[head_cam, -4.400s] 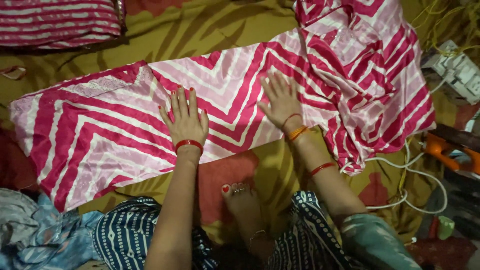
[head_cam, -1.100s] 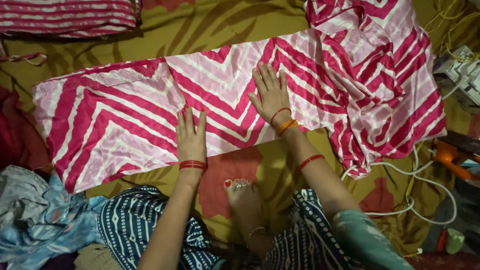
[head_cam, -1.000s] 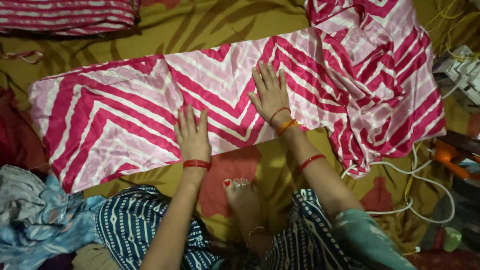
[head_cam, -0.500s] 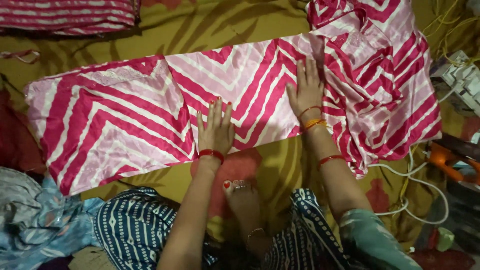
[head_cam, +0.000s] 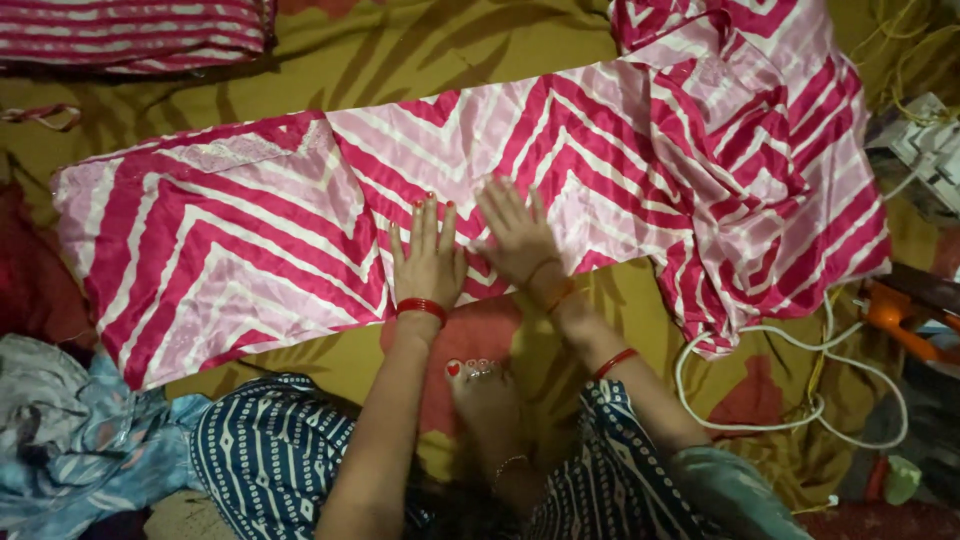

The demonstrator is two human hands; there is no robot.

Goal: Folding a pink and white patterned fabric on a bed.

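Observation:
A long pink and white zigzag-striped cloth (head_cam: 240,230) lies spread across an olive patterned sheet (head_cam: 400,50). My left hand (head_cam: 428,258) rests flat on the cloth near its front edge, fingers apart, a red bangle at the wrist. My right hand (head_cam: 518,240) lies flat right beside it on the same cloth, fingers spread, orange and red bangles on the wrist. The two hands almost touch. The cloth's right end (head_cam: 770,170) is bunched in loose folds.
A folded striped cloth (head_cam: 130,30) sits at the far left. Blue crumpled fabric (head_cam: 70,450) lies at the near left. A white cable (head_cam: 790,390) loops at the right, beside an orange tool (head_cam: 900,320) and a white power strip (head_cam: 930,150). My bare foot (head_cam: 480,390) is tucked under me.
Both hands have slid over the cloth: first rightward, then the right hand came back left, so they now lie side by side. The view has shifted slightly.

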